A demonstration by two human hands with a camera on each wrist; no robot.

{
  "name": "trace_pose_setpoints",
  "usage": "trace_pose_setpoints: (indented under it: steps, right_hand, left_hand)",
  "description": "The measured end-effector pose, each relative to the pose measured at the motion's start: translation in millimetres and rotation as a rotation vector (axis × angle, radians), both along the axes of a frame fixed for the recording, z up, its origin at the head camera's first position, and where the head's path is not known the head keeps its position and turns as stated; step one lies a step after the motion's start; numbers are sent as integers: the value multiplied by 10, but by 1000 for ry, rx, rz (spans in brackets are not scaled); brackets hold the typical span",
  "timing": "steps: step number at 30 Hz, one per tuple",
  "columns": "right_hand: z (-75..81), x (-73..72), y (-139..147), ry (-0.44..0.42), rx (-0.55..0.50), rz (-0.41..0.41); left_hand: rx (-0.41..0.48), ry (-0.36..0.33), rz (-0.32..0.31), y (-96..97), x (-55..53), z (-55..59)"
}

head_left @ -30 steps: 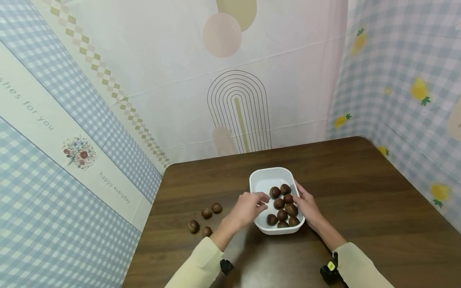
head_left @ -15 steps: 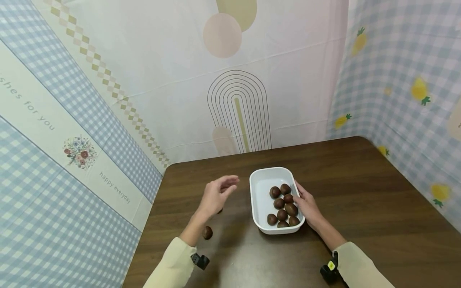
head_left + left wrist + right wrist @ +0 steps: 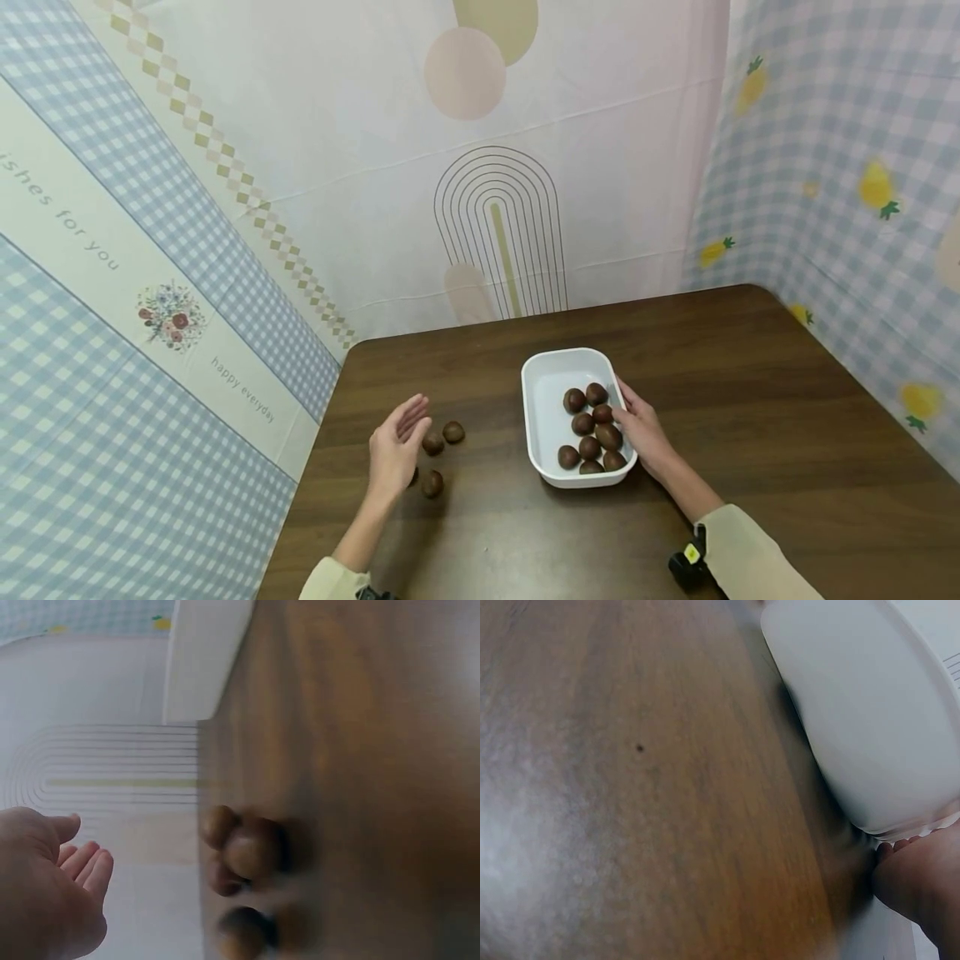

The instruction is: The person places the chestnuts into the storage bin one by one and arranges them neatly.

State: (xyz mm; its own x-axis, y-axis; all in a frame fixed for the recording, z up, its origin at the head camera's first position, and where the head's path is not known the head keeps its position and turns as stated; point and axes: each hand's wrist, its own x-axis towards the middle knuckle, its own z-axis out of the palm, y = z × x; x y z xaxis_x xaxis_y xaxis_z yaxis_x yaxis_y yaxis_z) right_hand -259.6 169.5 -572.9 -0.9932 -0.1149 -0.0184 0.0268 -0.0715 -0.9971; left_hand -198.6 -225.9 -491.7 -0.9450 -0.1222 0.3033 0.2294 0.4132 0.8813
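At the lower left of the head view, our left hand [image 3: 392, 460] hangs over the desk [image 3: 510, 542], its fingers softly bent, its thumb apart, holding nothing. Just right of it lie the loose nuts [image 3: 432, 484], four that we can see, one partly hidden behind the hand. Round and smooth as they look, they would probably roll if nudged, so we do best to come down from above, thumb on one side and fingers on the other, and pinch one at a time without knocking its neighbours. Right of the frame's centre is the white tray [image 3: 545, 408]; the nuts inside [image 3: 607, 437] sit mostly in its right half, so the bare left side seems the best spot to let one go, gently and low over the base. Farther right, our right hand [image 3: 643, 432] grips the tray's side, thumb over the rim; we should hold it firmly, so that the load doesn't shift.
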Motion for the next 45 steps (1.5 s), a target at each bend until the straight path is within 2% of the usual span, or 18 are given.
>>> trace_pose_setpoints:
  steps: [8,16,26,35,45]
  right_hand:
    - [-7,-3,-1,-21,-36,-5]
    - [-21,-8,4,-25,-19,4]
    - [-47,-12,-5,12,-17,-2]
    - [-37,1,-10,29,-10,0]
    - [-33,-6,-4,21,-14,-4]
  left_hand:
    - [29,-47,126,-132,316,-233]
    - [58,-34,203,-94,494,-430]
    - [34,-52,229,-6,581,-651]
    - [-29,-91,228,33,622,-776]
    - [-100,-27,252,98,670,-906]
